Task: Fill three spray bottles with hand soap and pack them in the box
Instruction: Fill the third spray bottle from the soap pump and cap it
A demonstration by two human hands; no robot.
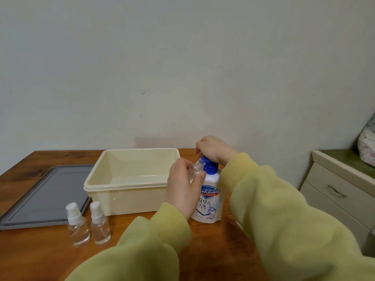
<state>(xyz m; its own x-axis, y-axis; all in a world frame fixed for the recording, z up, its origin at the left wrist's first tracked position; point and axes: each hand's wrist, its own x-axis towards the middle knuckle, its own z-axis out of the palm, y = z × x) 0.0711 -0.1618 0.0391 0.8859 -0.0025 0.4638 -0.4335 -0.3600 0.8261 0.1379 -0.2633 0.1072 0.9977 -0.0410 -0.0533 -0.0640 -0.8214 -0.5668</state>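
Left hand (182, 191): I grip an uncapped spray bottle (197, 168), its neck tilted at the soap pump.
Right hand (213, 149): my fingers curl over the blue pump of the hand soap bottle (210, 199).
Soap bottle position: upright on the table (213, 250), just right of the box (125, 186).
Other bottles: two capped spray bottles (78, 226) upright, beside the grey lid (44, 195).

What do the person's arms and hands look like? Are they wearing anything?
Both arms are covered by baggy long sleeves of soft yellow-green fabric. The left sleeve and the right sleeve are plain, with no pattern or writing. Each one ends in a ribbed knit cuff at the wrist. The left hand and the right hand are bare, with no gloves.
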